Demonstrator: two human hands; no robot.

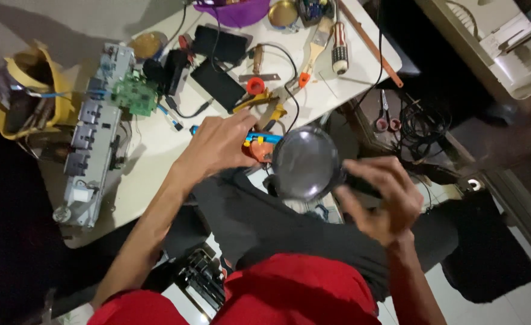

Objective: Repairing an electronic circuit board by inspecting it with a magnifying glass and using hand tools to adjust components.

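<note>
My right hand (378, 195) grips the black handle of a round magnifying glass (306, 162) and holds its lens over my lap. My left hand (218, 146) reaches to the edge of the white table (157, 144), fingers closed around a small orange and blue tool (258, 146) just left of the lens. How much of that tool lies under my fingers I cannot tell. My dark trousers and red shirt fill the lower middle of the view.
On the table lie a grey circuit chassis (91, 144), a green circuit board (134, 94), black boxes (218, 84), a paintbrush (316, 42), yellow-handled pliers (259, 102) and a purple bowl (232, 11). A yellow bag (33, 90) hangs left. Scissors (387, 114) and cables lie right.
</note>
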